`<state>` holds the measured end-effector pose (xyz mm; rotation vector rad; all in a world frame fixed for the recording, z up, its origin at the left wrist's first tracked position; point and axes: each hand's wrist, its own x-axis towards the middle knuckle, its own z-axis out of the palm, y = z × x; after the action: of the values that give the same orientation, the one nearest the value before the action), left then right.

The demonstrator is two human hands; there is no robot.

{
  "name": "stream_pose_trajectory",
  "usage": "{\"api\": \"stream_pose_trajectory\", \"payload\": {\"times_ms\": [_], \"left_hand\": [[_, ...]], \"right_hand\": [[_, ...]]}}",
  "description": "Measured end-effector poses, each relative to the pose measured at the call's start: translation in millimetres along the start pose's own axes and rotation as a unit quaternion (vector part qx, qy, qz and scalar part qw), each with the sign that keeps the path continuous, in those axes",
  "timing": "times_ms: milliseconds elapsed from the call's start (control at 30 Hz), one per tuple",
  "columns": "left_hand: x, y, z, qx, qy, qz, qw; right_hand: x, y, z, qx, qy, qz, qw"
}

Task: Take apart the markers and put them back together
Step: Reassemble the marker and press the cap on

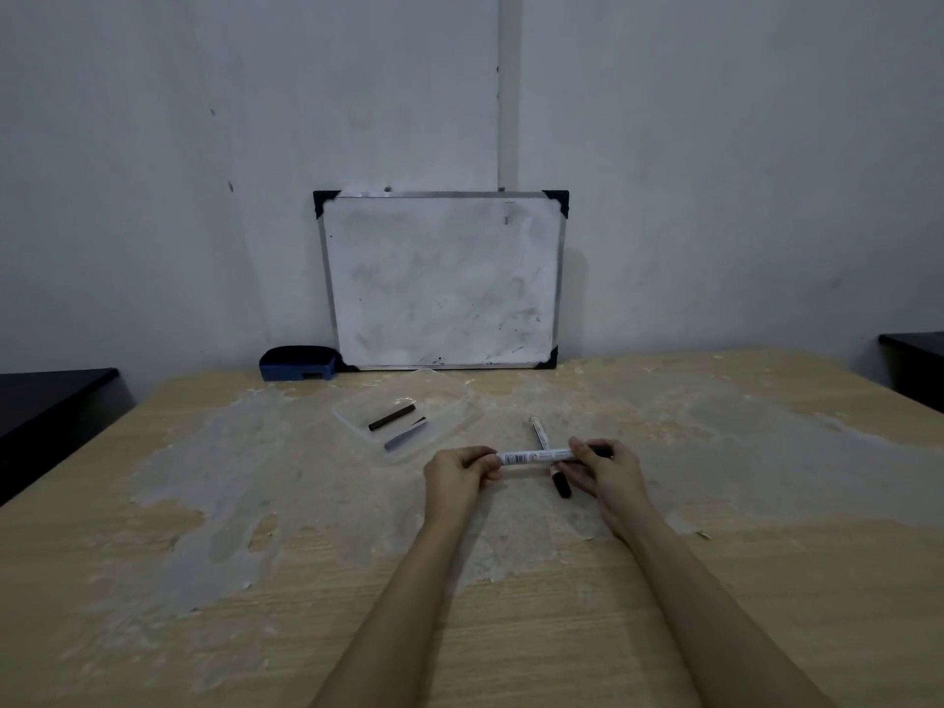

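Both forearms reach forward over the counter [153, 554], hands meeting near its middle. The left hand [457, 475] is curled, thumb and fingers pinched shut around the left end of a white marker [536, 457], which lies level and crosswise between the two hands. The right hand [605, 470] closes on the marker's right end, thumb on top and fingers wrapped beneath; a dark part of the marker, probably its cap, shows past the fingers. Both grips are tight on the marker, which is raised just above the counter.

A second marker [549, 454] lies on the counter under the held one, pointing away from the person, its black cap [562, 487] at the near end beside the right hand's fingers.

Just beyond the left hand sits a clear tray [459, 401]. In it lie a dark rod [391, 418] and, beside it, a pale grey piece [404, 434], both angled the same way; what they are cannot be told.

At the counter's far edge a whiteboard [442, 281] leans against the wall, with a blue eraser [297, 363] just left of its lower corner.
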<state>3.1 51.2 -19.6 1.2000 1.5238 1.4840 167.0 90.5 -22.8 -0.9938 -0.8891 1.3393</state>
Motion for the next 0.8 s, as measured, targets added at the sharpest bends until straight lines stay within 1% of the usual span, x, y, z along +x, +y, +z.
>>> {"api": "stream_pose_trajectory", "payload": {"times_ms": [300, 400, 467, 533, 600, 633, 667, 700, 733, 767, 800], "left_hand": [[0.4, 1.4, -1.8, -0.015, -0.006, -0.019, 1.000], [0.5, -0.8, -0.2, -0.022, -0.001, -0.019, 1.000], [2.2, -1.7, 1.7, -0.025, 0.011, -0.021, 0.999], [5.4, -1.9, 3.4, -0.033, 0.034, -0.024, 0.999], [8.9, -5.2, 7.2, -0.050, 0.063, -0.028, 0.996], [9.0, -5.5, 8.4, -0.056, 0.077, -0.030, 0.995], [8.2, -4.8, 8.7, -0.066, 0.088, -0.037, 0.993], [7.6, -4.4, 8.8, -0.085, 0.092, -0.049, 0.991], [7.0, -4.3, 8.9, -0.105, 0.093, -0.059, 0.988], [6.7, -5.2, 9.1, -0.111, 0.090, -0.061, 0.988], [4.7, -3.0, 9.1, -0.090, 0.082, -0.056, 0.991]], "right_hand": [[-0.8, -1.8, -1.2, -0.012, -0.034, 0.006, 0.999], [-2.6, -1.8, -2.0, -0.014, -0.036, 0.005, 0.999], [-7.0, -4.2, 1.8, -0.016, -0.017, 0.000, 1.000], [-12.4, -7.4, 11.2, -0.034, 0.021, -0.031, 0.999], [-18.3, -9.5, 20.7, -0.078, 0.048, -0.118, 0.989], [-20.5, -9.2, 24.3, -0.134, 0.062, -0.183, 0.972], [-22.3, -7.8, 26.5, -0.210, 0.075, -0.256, 0.941], [-24.4, -5.5, 27.3, -0.286, 0.072, -0.330, 0.897], [-24.9, -0.5, 27.6, -0.350, 0.052, -0.397, 0.847], [-24.8, 5.2, 28.3, -0.410, 0.024, -0.447, 0.794], [-23.4, 11.7, 30.1, -0.466, -0.002, -0.482, 0.742]]}}
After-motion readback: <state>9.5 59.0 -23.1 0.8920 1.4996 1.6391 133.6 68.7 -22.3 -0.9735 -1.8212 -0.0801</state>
